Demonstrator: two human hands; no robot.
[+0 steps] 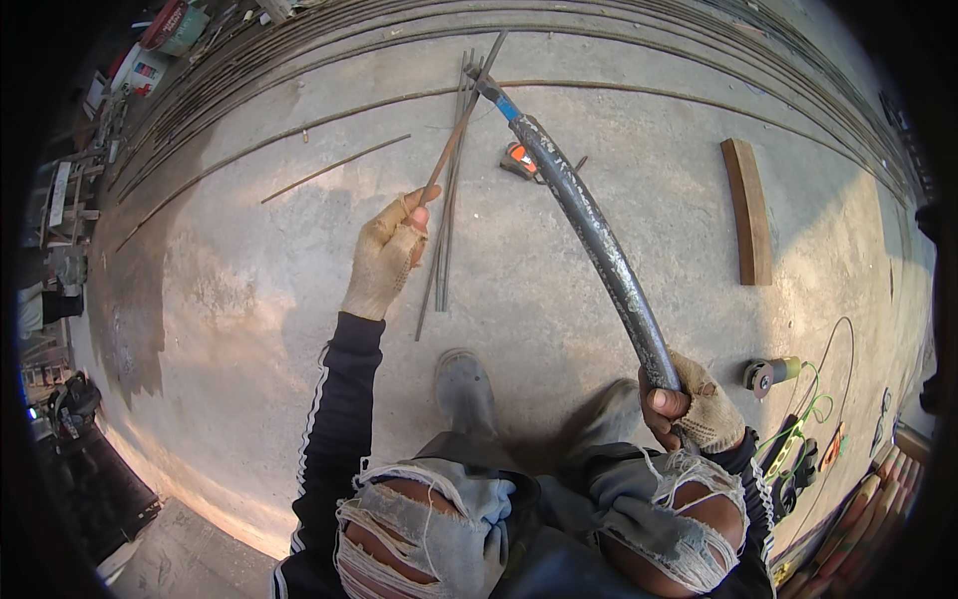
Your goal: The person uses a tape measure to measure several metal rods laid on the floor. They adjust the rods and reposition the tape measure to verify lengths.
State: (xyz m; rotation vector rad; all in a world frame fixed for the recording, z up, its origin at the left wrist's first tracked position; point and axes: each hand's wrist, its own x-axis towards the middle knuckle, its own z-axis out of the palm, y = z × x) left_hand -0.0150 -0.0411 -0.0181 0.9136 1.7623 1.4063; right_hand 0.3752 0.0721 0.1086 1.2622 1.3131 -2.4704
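Observation:
My left hand (387, 250), in a worn work glove, is closed around a thin steel rod (451, 143) that slants up and away to the right. In my right hand (699, 407), also gloved with bare fingertips, is the near end of a long black pipe-handled tool (606, 240) with worn paint and a blue band. The tool's small metal head (486, 86) meets the rod near its far end; how they engage is too small to tell. Beneath the rod, several thin rods (445, 255) lie bunched on the concrete floor.
Long steel bars (389, 95) curve across the far floor. A short rod (334, 170) lies left, an orange-and-black tape measure (519, 160) beside the pipe. A wooden beam (746, 215), an angle grinder (768, 374) and cables (813, 399) are on the right; buckets (180, 27) stand far left.

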